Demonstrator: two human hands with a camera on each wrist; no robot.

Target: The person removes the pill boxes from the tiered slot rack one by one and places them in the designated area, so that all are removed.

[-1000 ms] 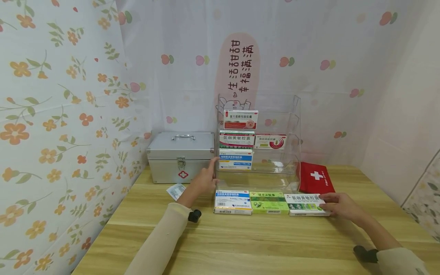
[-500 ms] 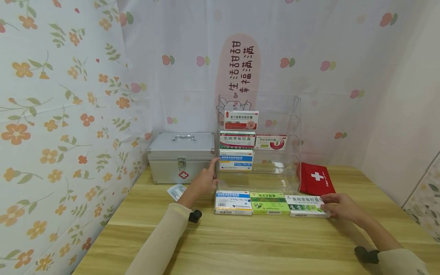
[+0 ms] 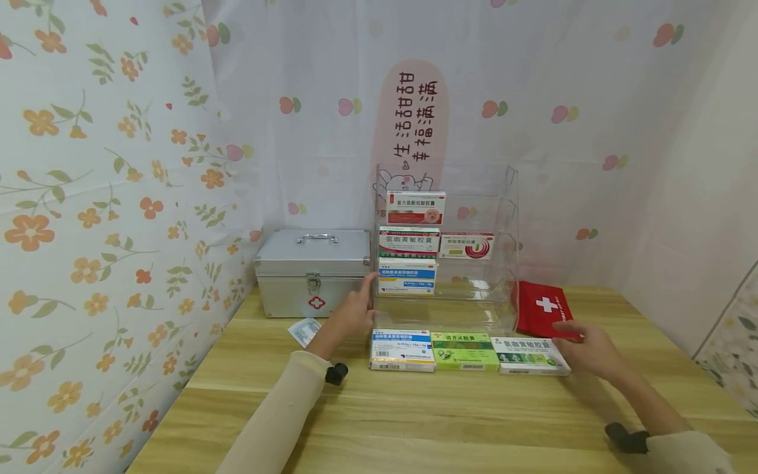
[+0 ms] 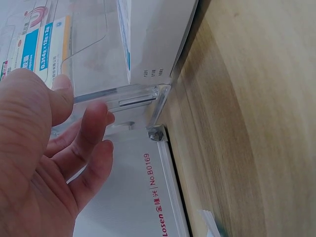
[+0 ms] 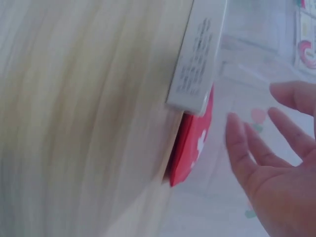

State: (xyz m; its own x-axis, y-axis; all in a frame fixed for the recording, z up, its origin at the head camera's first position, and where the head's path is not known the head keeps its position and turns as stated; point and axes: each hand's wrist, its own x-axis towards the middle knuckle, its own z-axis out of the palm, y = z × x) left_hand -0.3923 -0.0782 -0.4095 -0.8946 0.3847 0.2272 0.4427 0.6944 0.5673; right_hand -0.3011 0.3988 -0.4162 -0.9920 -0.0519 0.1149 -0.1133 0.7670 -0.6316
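A clear acrylic display rack (image 3: 474, 309) with stepped tiers stands on the table, several medicine boxes in it. At its left side my left hand (image 3: 352, 313) grips the side edge; in the left wrist view the thumb (image 4: 61, 101) is on one face of the panel and the fingers are curled behind. In front of the rack lie a blue-and-white medicine box (image 3: 403, 349), a green one (image 3: 464, 350) and a white-and-green one (image 3: 527, 355), side by side. My right hand (image 3: 589, 352) is just right of the white-and-green box, holding nothing, its fingers apart.
A silver first-aid case (image 3: 314, 270) stands left of the rack, with a small packet (image 3: 304, 330) before it. A red first-aid pouch (image 3: 545, 309) lies at the rack's right, behind the right hand. A patterned cloth (image 3: 533, 131) hangs behind.
My right hand has let go of the white-and-green box and lifted slightly up and away to the right. The left hand has stayed at the rack.
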